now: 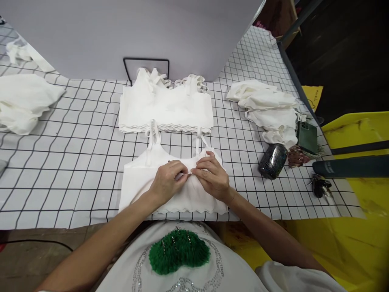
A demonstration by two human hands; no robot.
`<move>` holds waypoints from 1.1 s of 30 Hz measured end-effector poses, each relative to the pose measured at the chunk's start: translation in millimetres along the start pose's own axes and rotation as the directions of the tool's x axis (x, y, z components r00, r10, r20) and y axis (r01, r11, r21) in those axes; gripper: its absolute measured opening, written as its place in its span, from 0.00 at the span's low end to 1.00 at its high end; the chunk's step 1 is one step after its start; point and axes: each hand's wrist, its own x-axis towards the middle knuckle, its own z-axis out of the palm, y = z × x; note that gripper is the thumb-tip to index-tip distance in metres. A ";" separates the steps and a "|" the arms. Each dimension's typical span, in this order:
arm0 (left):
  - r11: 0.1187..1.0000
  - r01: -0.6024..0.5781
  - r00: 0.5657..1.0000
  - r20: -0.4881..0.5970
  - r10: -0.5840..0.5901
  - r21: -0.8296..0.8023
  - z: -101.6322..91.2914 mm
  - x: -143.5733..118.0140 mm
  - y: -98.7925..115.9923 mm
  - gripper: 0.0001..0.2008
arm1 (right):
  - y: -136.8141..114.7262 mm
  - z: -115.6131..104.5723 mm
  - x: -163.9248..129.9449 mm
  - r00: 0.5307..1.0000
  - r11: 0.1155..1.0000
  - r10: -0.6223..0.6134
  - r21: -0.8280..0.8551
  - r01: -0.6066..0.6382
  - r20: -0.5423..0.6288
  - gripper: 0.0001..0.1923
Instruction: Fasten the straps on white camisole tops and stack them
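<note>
Two hands meet at the middle of a white camisole top [173, 190] lying flat on the gridded counter [75, 162]. The left hand [166, 181] and right hand [212, 175] each pinch its upper edge, fingertips nearly touching. It looks light, soft and limp, best taken by hem or straps. Thin straps, scalloped bottom edge; a stack of like tops [165, 107] lies behind.

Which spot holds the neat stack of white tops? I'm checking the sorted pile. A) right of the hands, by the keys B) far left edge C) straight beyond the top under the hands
C: the stack lies just beyond the top that both hands, left hand and right hand, pinch.
</note>
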 end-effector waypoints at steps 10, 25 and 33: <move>0.933 0.277 0.959 0.129 -0.253 -0.230 -11.4 -0.1 11.1 0.04 | -15.4 -8.2 1.0 1.000 0.996 0.024 -0.090 -0.024 0.002 0.09; 0.374 0.777 0.603 0.427 -0.674 -0.507 -27.8 6.2 29.0 0.22 | -35.0 -16.1 -3.1 0.993 0.993 0.118 0.008 -0.118 -0.013 0.10; 0.166 0.798 0.522 0.526 -0.672 -0.580 -25.4 8.9 33.9 0.20 | -40.0 -11.8 -1.5 0.974 0.952 0.222 0.226 -0.205 -0.052 0.05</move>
